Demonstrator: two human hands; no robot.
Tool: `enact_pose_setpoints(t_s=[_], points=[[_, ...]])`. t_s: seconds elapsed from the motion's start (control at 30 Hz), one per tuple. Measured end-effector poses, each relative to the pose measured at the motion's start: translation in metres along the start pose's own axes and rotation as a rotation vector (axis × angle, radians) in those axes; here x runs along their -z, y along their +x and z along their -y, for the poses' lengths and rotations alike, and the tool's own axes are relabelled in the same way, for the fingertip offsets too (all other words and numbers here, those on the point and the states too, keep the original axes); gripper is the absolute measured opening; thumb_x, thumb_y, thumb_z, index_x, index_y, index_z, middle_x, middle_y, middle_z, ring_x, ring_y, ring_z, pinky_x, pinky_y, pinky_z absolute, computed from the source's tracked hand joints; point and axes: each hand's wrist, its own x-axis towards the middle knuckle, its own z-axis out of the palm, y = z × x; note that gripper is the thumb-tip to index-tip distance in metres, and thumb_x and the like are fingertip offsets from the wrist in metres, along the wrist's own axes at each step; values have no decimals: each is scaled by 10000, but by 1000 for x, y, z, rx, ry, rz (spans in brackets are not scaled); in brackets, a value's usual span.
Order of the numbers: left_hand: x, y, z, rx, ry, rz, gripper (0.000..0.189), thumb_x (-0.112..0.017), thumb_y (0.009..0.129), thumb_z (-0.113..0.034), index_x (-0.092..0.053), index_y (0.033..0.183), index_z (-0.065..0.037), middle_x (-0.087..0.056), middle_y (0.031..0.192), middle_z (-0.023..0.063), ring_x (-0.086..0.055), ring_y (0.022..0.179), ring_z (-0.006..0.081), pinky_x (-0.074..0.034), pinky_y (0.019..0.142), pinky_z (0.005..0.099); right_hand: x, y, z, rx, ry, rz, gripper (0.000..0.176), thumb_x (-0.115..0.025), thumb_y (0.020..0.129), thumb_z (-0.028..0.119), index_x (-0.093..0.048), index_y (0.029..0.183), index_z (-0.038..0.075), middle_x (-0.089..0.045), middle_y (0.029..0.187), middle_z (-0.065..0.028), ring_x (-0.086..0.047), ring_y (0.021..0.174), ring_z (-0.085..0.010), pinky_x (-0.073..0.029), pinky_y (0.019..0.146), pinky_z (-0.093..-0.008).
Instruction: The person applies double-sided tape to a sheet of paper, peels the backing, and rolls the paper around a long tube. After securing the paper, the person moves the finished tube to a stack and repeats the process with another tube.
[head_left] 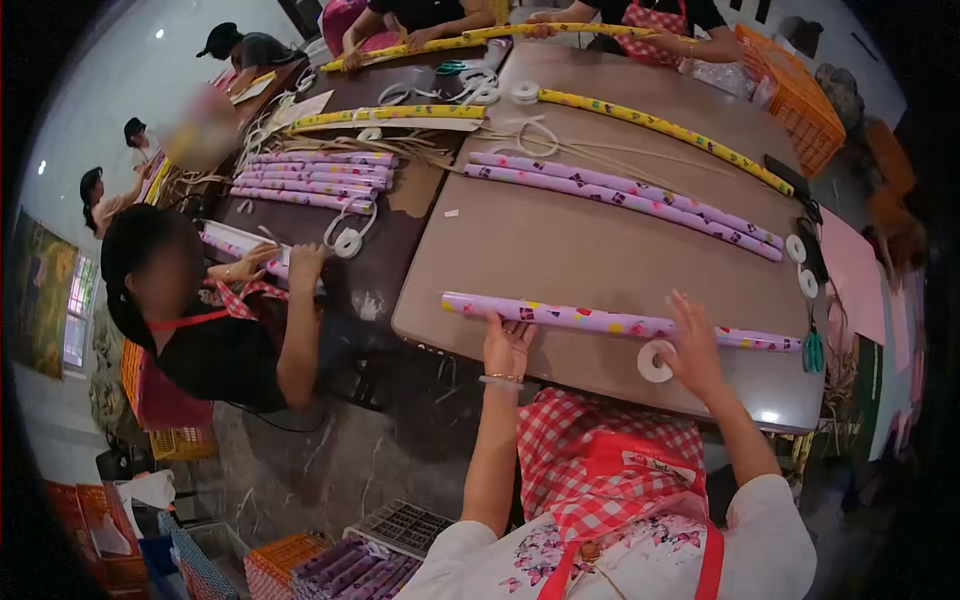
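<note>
A lilac roll of patterned wrapping paper (600,319) lies lengthwise along the near side of the brown table. My left hand (508,347) is closed on it near its left end, palm up, with the fingers at its lower edge. Farther right, my right hand (693,345) reaches across the same roll with fingers stretched out and apart, holding nothing. Beside that palm is a roll of white tape (646,366). Green-handled scissors (813,352) rest at the table's right edge, close to the roll's right end.
Two lilac rolls (620,195) and a yellow roll (660,130) lie farther back, with white tape rolls (807,283) at the right edge. A co-worker (215,350) handles a lilac roll at the left table. Others hold yellow rolls (420,48) across the back. Orange crates (800,105) stand behind.
</note>
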Motion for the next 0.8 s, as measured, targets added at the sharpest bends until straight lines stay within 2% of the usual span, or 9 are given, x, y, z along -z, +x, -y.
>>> enact_pose_setpoints(t_s=[0.13,0.2,0.27,0.3,0.47,0.53,0.6,0.7,0.8], points=[[-17,-5,-9,-14,29,-38,515,-458,960,-519,-492,1223,-78,-601,1165,85,-584,1051,222,-520,892,394,27,-45,-89,-177,-18,125,761,-729,775,284,-387,1425,86,-458,1376,-175,-392,1303,-353,-252,1116,-493],[-26,-3,-10,-37,52,-58,534,-452,951,-547,-516,1198,-78,-615,1146,79,-589,1037,206,-523,872,370,36,-49,-109,-140,-2,175,754,-731,771,262,-392,1422,88,-475,1357,-177,-401,1295,-359,-255,1117,-489],[-34,3,-15,-49,104,-59,550,-453,946,-561,-518,1195,-75,-625,1133,77,-589,1037,197,-519,854,354,35,-47,-116,-104,-19,233,725,-731,746,162,-420,1398,101,-528,1270,-173,-450,1235,-358,-305,1080,-473],[-44,1,-19,-53,94,-53,542,-437,961,-530,-475,1225,-58,-554,1256,120,-545,1123,261,-467,970,435,33,-44,-116,-56,-6,247,725,-731,746,162,-420,1398,101,-528,1270,-173,-450,1235,-358,-305,1080,-473],[-24,43,-22,-19,136,-3,552,-463,946,-553,-549,1144,-46,-632,1080,76,-592,1020,230,-495,880,405,21,-27,-124,-120,195,201,542,-706,727,72,-541,1242,53,-579,1196,-155,-543,1100,-350,-417,952,-430],[-34,27,-51,-43,130,-91,561,-463,951,-550,-564,1153,-37,-629,1106,70,-590,1024,214,-498,875,396,19,-25,-118,-99,242,233,520,-699,732,62,-545,1229,48,-583,1187,-155,-553,1088,-352,-430,937,-425],[-36,21,-81,91,341,-142,542,-451,973,-507,-546,1177,-14,-623,1120,78,-606,1016,217,-494,890,405,13,-15,-120,-49,220,104,534,-702,728,14,-559,1236,94,-571,1147,-164,-529,1090,-362,-417,932,-437],[18,22,-106,-192,409,-195,431,-525,977,-371,-528,1167,16,-609,1115,118,-644,980,229,-537,831,361,12,-2,-110,-80,168,128,509,-700,742,23,-561,1227,84,-570,1159,-170,-528,1100,-357,-413,941,-431],[61,5,-142,-390,365,-539,314,-553,970,-272,-540,1134,-4,-634,1003,100,-660,882,191,-548,724,284,8,21,-84,66,225,121,520,-702,742,27,-552,1237,85,-574,1143,-155,-527,1082,-354,-408,938,-434]])
